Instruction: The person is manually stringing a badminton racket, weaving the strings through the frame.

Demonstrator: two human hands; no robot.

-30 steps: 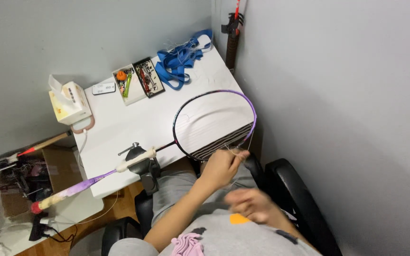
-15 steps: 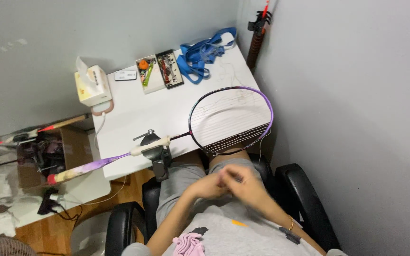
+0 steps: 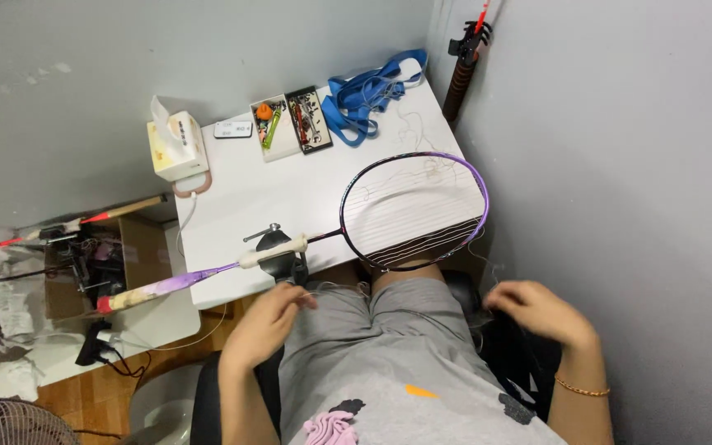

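A badminton racket lies on the white table (image 3: 290, 198), its partly strung head (image 3: 415, 211) at the near edge and its purple handle (image 3: 166, 288) sticking out to the left. A small black clamp (image 3: 278, 245) sits under the shaft. My left hand (image 3: 267, 324) is over my left thigh, fingers pinched on a thin pale string (image 3: 341, 286) that runs across my lap. My right hand (image 3: 541, 313) is out to the right of my knee, below the racket head, fingers curled on the same string.
At the back of the table are a tissue box (image 3: 176, 146), two small trays of tools (image 3: 290, 124) and blue straps (image 3: 368, 95). A grey wall is close on the right. A cluttered box (image 3: 92, 264) and a fan (image 3: 10, 422) stand to the left.
My hands were together over my lap below the racket head; now they have spread apart, left hand to the left, right hand to the right. The view has shifted slightly.
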